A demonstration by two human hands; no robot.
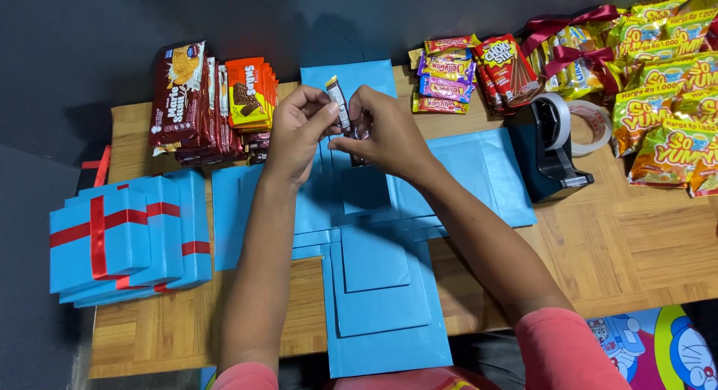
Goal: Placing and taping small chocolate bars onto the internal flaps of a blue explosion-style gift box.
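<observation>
My left hand [298, 128] and my right hand [383, 132] meet above the middle of an unfolded blue paper box [374, 263] shaped like a cross on the wooden table [621, 248]. Together they pinch a small dark snack packet [339, 102], held upright between the fingertips. A second dark packet seems to hang under my right fingers, partly hidden. Both hands hover over the square centre panel of the blue box.
Closed blue boxes with red ribbon [123, 237] lie at the left. Biscuit and wafer packs [213, 102] stand at the back left. Small candy packs [449, 72], a black tape dispenser [553, 147], yellow snack bags [669, 113] and red ribbons sit at the right.
</observation>
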